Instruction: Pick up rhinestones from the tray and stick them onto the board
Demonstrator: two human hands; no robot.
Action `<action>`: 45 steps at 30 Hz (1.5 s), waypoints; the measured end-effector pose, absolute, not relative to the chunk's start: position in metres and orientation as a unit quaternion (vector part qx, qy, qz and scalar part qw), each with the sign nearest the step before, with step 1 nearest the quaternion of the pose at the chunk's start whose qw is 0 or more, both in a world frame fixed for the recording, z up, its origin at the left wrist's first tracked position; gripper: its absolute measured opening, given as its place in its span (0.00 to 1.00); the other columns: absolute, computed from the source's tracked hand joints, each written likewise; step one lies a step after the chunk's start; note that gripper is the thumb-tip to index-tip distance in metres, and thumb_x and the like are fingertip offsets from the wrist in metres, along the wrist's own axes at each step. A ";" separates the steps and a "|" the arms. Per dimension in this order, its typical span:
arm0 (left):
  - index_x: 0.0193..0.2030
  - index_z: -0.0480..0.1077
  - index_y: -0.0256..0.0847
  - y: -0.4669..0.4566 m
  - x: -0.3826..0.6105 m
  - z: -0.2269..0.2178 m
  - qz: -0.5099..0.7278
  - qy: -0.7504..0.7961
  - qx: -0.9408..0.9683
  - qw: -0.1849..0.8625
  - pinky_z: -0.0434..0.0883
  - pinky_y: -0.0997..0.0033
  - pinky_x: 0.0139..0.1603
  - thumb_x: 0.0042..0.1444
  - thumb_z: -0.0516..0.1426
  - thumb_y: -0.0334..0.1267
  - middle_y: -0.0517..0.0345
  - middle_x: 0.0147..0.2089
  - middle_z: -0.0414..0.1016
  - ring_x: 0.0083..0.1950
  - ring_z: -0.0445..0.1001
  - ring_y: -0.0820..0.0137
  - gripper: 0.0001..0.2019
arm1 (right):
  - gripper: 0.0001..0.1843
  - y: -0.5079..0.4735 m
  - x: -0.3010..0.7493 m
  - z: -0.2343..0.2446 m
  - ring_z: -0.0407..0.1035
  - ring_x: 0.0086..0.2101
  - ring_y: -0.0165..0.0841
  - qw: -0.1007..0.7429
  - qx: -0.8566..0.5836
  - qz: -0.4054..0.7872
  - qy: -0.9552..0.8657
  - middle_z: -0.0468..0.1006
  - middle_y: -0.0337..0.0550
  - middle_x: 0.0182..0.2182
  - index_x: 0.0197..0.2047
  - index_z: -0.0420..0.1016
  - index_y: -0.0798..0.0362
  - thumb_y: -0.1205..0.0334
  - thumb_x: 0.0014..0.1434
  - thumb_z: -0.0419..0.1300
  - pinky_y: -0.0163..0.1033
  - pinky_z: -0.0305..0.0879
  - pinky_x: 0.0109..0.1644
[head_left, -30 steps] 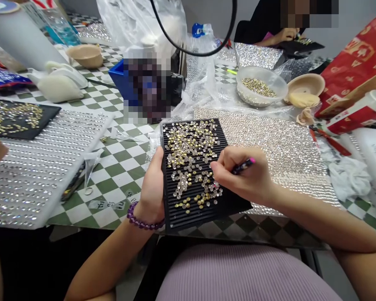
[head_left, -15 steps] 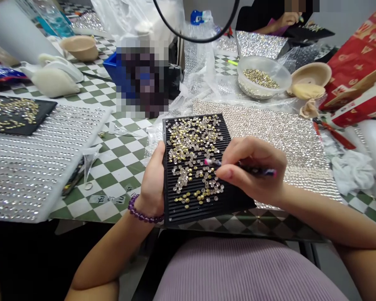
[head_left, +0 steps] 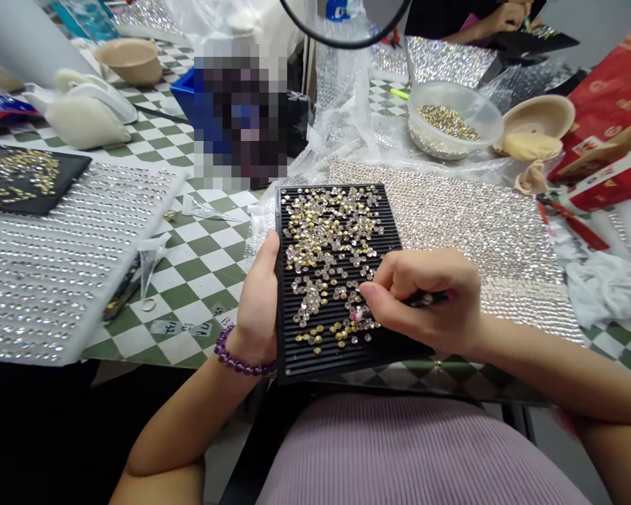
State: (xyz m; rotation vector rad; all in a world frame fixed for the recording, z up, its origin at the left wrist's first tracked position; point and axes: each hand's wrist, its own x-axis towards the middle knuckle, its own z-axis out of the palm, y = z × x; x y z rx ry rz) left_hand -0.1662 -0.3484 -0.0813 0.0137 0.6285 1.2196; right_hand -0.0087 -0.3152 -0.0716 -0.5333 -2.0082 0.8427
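Note:
My left hand (head_left: 259, 301) grips the left edge of a black ridged tray (head_left: 315, 361), its thumb along the rim and its other fingers hidden beneath. Loose rhinestones (head_left: 320, 238), some clear side up and some gold side up, lie scattered over the ridges. My right hand (head_left: 425, 298) is closed around a dark pen-like tool (head_left: 430, 299) with a pink tip, which touches or hovers just over stones at the tray's lower right. Behind the tray lies a sheet covered in rows of rhinestones (head_left: 467, 224).
A translucent bowl of rhinestones (head_left: 455, 123) stands behind the sheet. To the left, a white board with stone rows (head_left: 84, 273) carries another black tray (head_left: 57, 189). Red-handled scissors (head_left: 578, 224) lie at right. Across the table, a co-worker's hand (head_left: 505, 17) is over a dark tray.
The tool's tip has moved down toward the tray's lower right, my right hand lowering slightly with it. Some stones there have shifted. My left hand keeps its hold on the tray.

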 end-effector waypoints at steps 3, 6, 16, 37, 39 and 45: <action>0.62 0.65 0.39 -0.349 -0.166 -0.082 0.562 0.283 0.007 0.777 0.60 0.48 0.67 0.66 0.39 0.56 0.54 0.58 0.74 0.68 0.61 0.52 0.30 | 0.23 -0.317 -0.007 -0.071 0.60 0.17 0.21 0.431 -0.217 0.326 -0.813 0.66 0.32 0.15 0.18 0.53 0.52 0.73 0.54 0.63 0.28 0.53 0.18; 0.62 0.65 0.39 -0.349 -0.166 -0.081 0.560 0.281 -0.001 0.779 0.61 0.47 0.66 0.66 0.39 0.57 0.53 0.58 0.74 0.68 0.61 0.51 0.31 | 0.23 -0.317 -0.006 -0.070 0.59 0.16 0.21 0.422 -0.214 0.295 -0.830 0.67 0.33 0.15 0.18 0.50 0.52 0.75 0.54 0.61 0.30 0.51 0.18; 0.63 0.65 0.40 -0.349 -0.165 -0.079 0.567 0.283 -0.017 0.773 0.63 0.49 0.65 0.67 0.39 0.56 0.55 0.57 0.75 0.67 0.61 0.52 0.30 | 0.22 -0.317 -0.003 -0.072 0.58 0.17 0.22 0.398 -0.195 0.273 -0.854 0.65 0.34 0.16 0.21 0.48 0.51 0.77 0.54 0.57 0.31 0.50 0.19; 0.63 0.66 0.36 -0.351 -0.165 -0.082 0.557 0.310 -0.019 0.770 0.65 0.49 0.63 0.66 0.38 0.56 0.49 0.53 0.77 0.65 0.65 0.51 0.32 | 0.22 -0.318 -0.002 -0.076 0.53 0.18 0.23 0.394 -0.183 0.235 -0.869 0.64 0.34 0.16 0.21 0.46 0.51 0.77 0.53 0.56 0.32 0.48 0.20; 0.63 0.65 0.35 -0.351 -0.164 -0.081 0.558 0.321 -0.021 0.765 0.65 0.48 0.63 0.67 0.38 0.55 0.48 0.53 0.77 0.65 0.65 0.51 0.32 | 0.22 -0.317 -0.002 -0.076 0.54 0.18 0.22 0.395 -0.180 0.237 -0.869 0.63 0.33 0.16 0.21 0.46 0.51 0.78 0.53 0.56 0.32 0.48 0.20; 0.63 0.64 0.34 -0.349 -0.162 -0.079 0.562 0.298 -0.029 0.771 0.64 0.49 0.64 0.66 0.37 0.56 0.48 0.54 0.77 0.65 0.65 0.52 0.33 | 0.22 -0.317 -0.002 -0.078 0.58 0.18 0.22 0.459 -0.180 0.306 -0.814 0.64 0.33 0.17 0.21 0.48 0.51 0.77 0.54 0.57 0.30 0.51 0.20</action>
